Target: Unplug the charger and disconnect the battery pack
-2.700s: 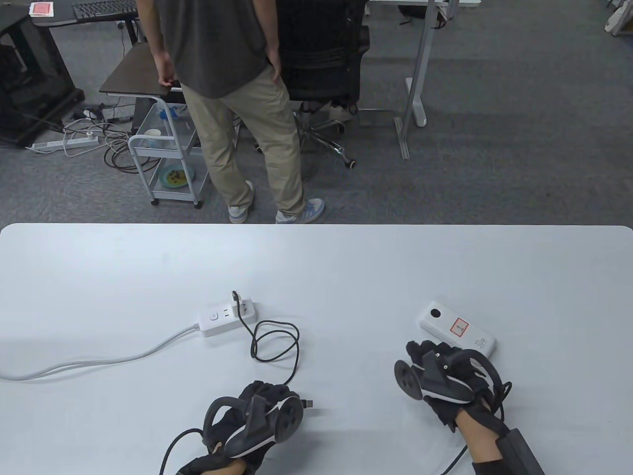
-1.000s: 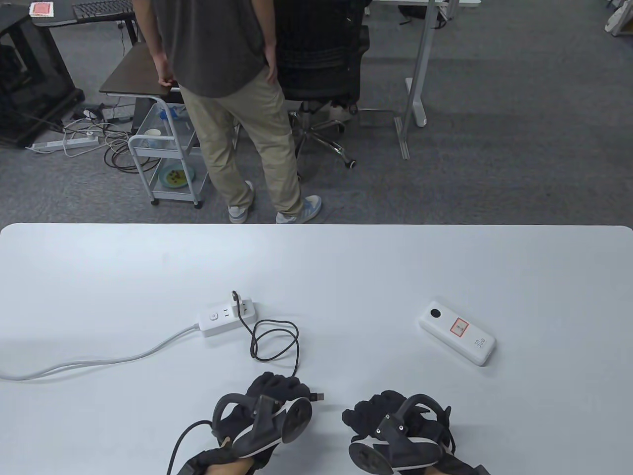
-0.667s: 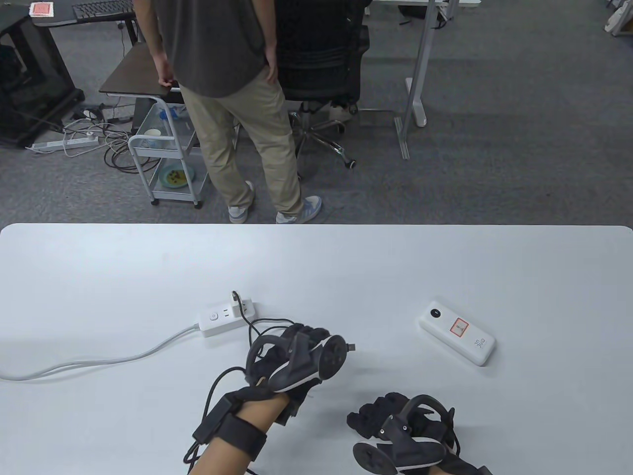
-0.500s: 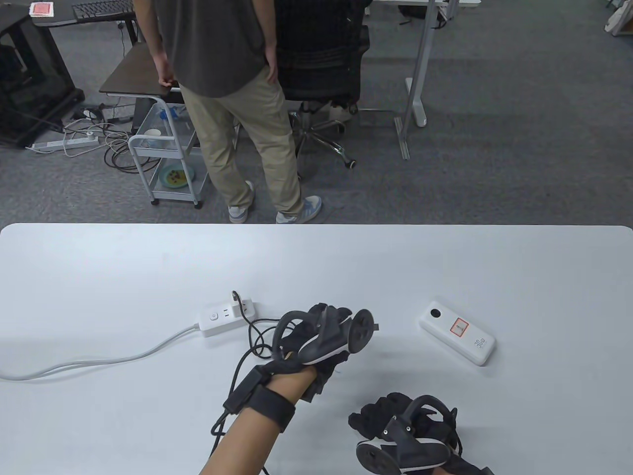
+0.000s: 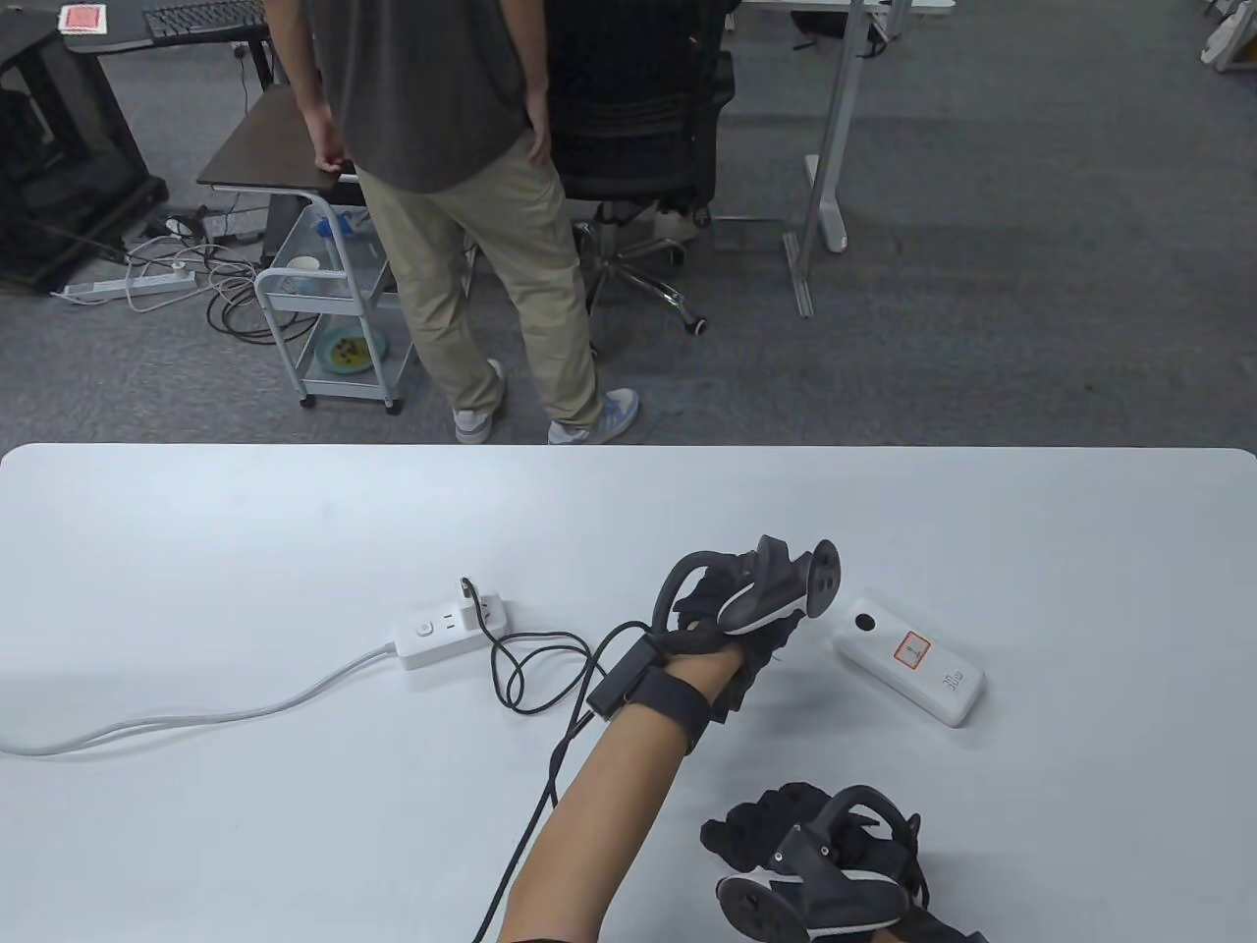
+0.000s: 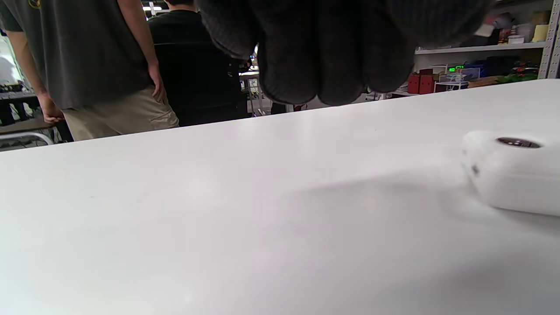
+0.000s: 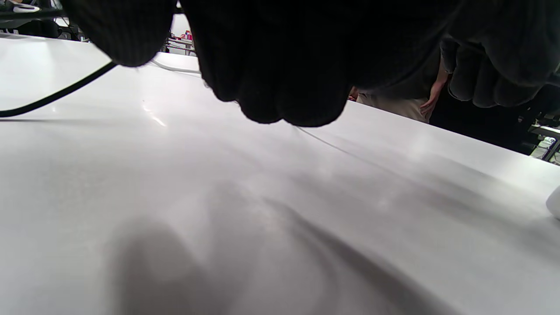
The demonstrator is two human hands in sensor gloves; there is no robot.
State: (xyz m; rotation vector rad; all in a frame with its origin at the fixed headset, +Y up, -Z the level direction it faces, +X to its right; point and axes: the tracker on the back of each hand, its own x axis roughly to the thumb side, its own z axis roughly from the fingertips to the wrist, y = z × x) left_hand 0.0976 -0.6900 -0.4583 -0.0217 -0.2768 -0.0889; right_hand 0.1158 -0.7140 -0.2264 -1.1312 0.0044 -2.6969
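A white battery pack [image 5: 908, 658] lies flat on the white table [image 5: 196, 530], with no cable in it. A white power strip [image 5: 447, 634] has a black charger cable [image 5: 530, 678] plugged into its far end; the cable loops on the table and runs to my left hand. My left hand [image 5: 776, 629] is just left of the pack, fingers curled; the cable's plug is hidden in it. In the left wrist view the curled fingers [image 6: 332, 65] hang above the table and the pack [image 6: 512, 173] is at the right. My right hand [image 5: 786, 845] rests near the front edge, fingers [image 7: 280, 65] curled, holding nothing.
The power strip's white cord [image 5: 196, 717] trails off the table's left edge. A person [image 5: 462, 196] stands just beyond the far edge, next to an office chair [image 5: 638, 128] and a small wheeled cart [image 5: 334, 314].
My left hand moved from the front edge up and right to the battery pack, dragging the cable's free plug. My right hand drew back from the pack to the front edge and stayed.
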